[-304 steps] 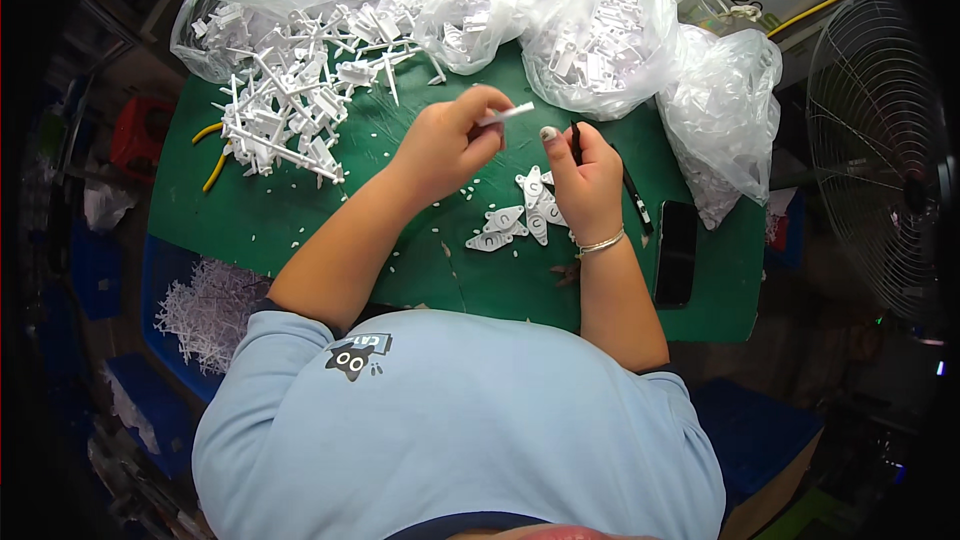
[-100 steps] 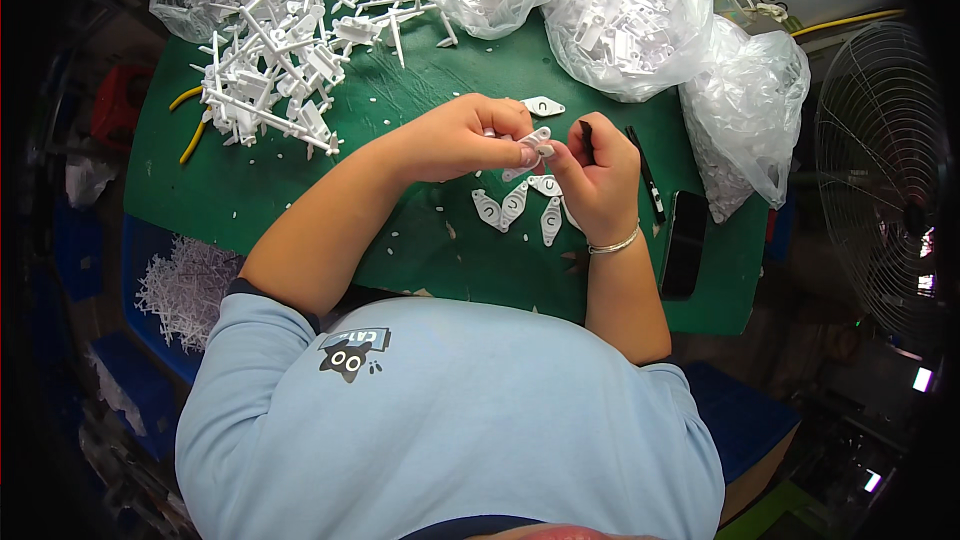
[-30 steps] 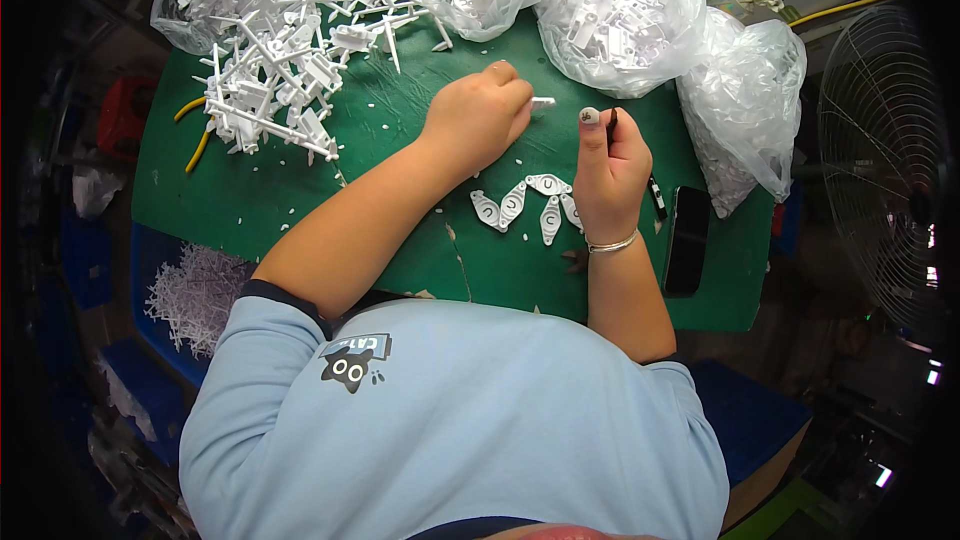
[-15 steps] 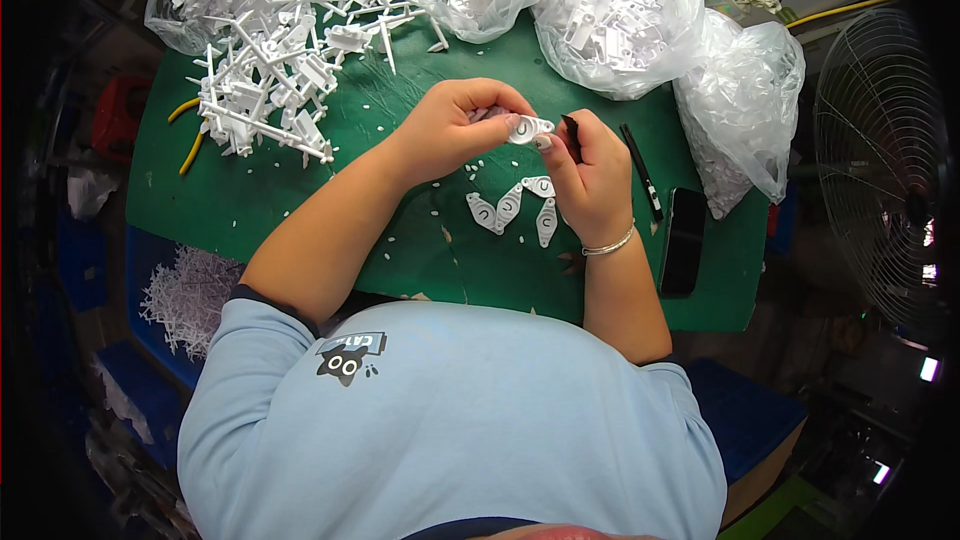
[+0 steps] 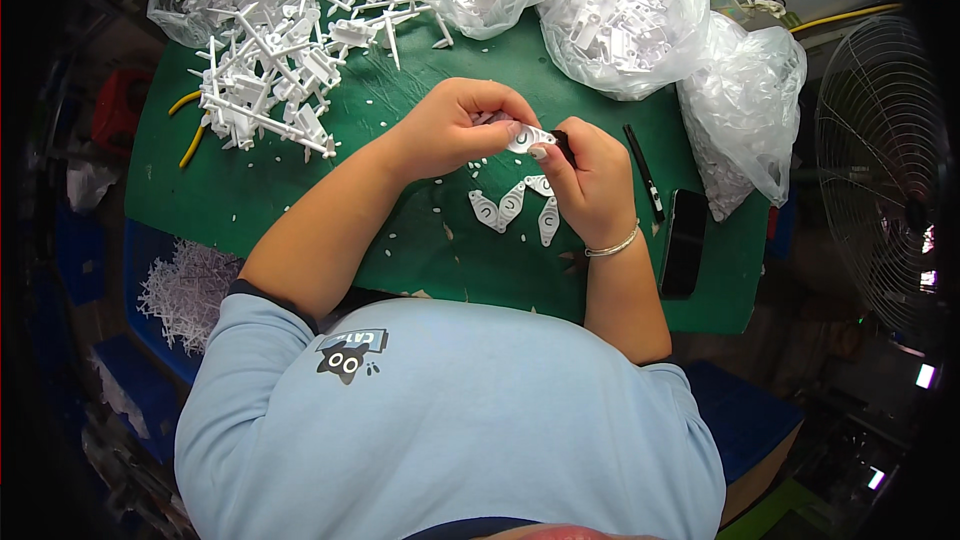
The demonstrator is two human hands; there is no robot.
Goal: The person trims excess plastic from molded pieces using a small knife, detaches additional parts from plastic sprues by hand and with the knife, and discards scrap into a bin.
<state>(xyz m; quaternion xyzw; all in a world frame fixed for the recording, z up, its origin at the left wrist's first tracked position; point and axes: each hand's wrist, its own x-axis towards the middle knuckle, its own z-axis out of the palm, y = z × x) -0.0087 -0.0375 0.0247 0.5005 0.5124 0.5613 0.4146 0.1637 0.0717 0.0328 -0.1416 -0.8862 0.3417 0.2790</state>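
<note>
My left hand [image 5: 452, 126] and my right hand [image 5: 590, 178] meet over the green table [image 5: 300, 190]. Between their fingertips they pinch one small white plastic piece [image 5: 524, 138]. The right hand also holds a dark tool [image 5: 563, 145], mostly hidden by the fingers. Just below the hands, three similar white teardrop-shaped pieces [image 5: 512, 206] lie side by side on the table. A heap of white plastic sprue frames [image 5: 285, 50] is spread over the far left of the table.
Clear plastic bags of white parts [image 5: 620, 15] line the far edge, with another bag [image 5: 745, 115] at the right. A black pen [image 5: 643, 170] and a dark phone [image 5: 683, 255] lie right of my hand. A wire fan [image 5: 885, 170] stands at right. White scrap [image 5: 185, 285] lies below left.
One second ago my hands were apart, the left reaching toward the far side. They have come together again on a white piece above the three lying pieces.
</note>
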